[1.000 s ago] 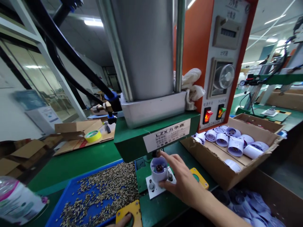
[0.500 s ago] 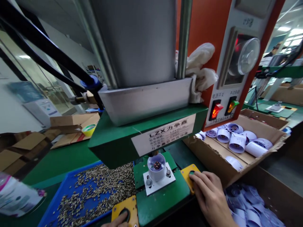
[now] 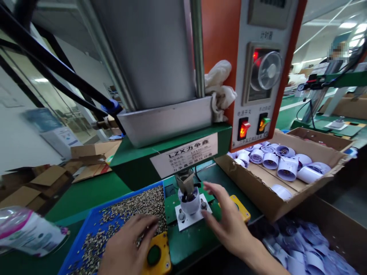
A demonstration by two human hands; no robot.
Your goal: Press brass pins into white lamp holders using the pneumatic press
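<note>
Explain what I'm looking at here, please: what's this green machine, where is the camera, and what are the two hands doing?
The camera sits on the worker's head, looking forward and down at a green bench.

The big green and silver machine is a small bench press. Its tool is down in a white plastic cup that stands on a white plate under it. The orange panel carries a dial and two lit switches.

The left hand lies open on a blue tray of small metal pieces, beside a yellow button box. The right hand is open just right of the cup, holding nothing, near a second yellow button box.

At the right, a cardboard box holds more white cups.
</note>
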